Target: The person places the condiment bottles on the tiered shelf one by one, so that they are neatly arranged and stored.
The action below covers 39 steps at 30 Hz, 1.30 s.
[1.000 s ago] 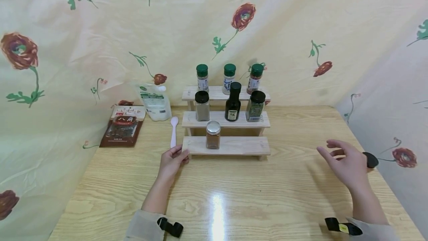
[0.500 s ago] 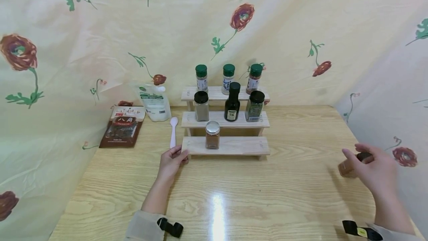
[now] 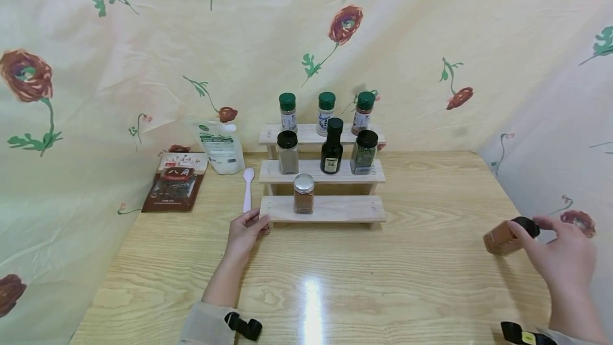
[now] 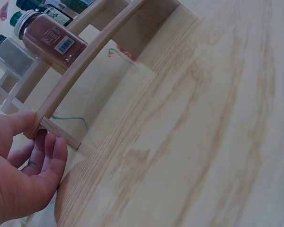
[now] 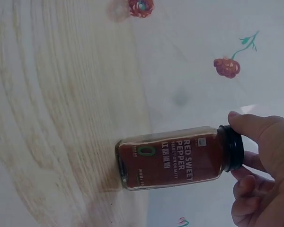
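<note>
At the table's right side my right hand (image 3: 565,252) pinches the black cap of a red sweet pepper jar (image 3: 502,238) between thumb and fingers. In the right wrist view the spice jar (image 5: 170,163) shows its printed label, with its base close to or touching the tabletop. My left hand (image 3: 245,233) grips the front left corner of a three-step wooden spice rack (image 3: 349,209). The left wrist view has the thumb above that corner and fingers curled below. On the lowest step stands a silver-lidded spice jar (image 3: 304,194).
The middle step bears a black-capped jar (image 3: 288,153), a dark bottle (image 3: 332,150) and a jar of green herbs (image 3: 364,153). Three green-capped shakers (image 3: 326,113) stand on top. Left of the rack are a pale spoon (image 3: 247,190), white pouch (image 3: 222,148) and brown packet (image 3: 176,182).
My right hand has moved right and toward the table's edge, from hovering with fingers apart to holding the pepper jar by its cap. The left hand stays on the rack.
</note>
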Available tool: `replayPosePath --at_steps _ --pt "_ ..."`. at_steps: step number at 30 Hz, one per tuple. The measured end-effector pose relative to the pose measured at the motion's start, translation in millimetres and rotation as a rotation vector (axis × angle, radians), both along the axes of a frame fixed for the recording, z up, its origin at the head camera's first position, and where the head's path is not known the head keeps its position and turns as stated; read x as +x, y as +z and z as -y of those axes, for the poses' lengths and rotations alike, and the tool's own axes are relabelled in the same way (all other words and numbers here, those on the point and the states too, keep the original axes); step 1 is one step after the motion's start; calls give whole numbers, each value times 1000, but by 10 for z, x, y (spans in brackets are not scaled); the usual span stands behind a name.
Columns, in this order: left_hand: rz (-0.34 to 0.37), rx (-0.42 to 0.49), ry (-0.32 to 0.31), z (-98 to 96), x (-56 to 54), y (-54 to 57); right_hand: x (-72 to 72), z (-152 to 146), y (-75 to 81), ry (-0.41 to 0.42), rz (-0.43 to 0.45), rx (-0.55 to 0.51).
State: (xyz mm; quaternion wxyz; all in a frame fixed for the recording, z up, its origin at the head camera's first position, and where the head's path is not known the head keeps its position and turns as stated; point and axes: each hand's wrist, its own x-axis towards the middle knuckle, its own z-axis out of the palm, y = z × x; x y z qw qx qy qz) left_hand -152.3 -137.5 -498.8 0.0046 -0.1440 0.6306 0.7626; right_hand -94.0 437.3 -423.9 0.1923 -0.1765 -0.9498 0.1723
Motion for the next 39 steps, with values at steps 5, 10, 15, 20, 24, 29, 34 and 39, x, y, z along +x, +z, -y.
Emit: replayPosePath --at_steps 5,10,15,20,24,29,34,39 --pt "2 -6 -2 4 5 -1 -24 -33 -38 -12 56 -40" --pt "-3 -11 -9 8 0 -8 -45 -84 -81 -1 73 -55" --pt "-10 -13 -13 9 1 -9 -59 -125 -130 -2 86 -79" --pt "-15 -12 -10 5 4 -4 -70 -108 -146 2 70 -119" --pt "-14 -11 -7 5 3 -3 -87 -61 -157 21 43 -113" --pt "-7 -13 -7 5 -5 1 -121 29 -157 53 27 -123" --pt "-4 -19 -9 1 2 5 -177 136 -133 106 -10 -155" --pt "-3 -20 -7 0 12 16 -256 260 -97 180 -61 -155"
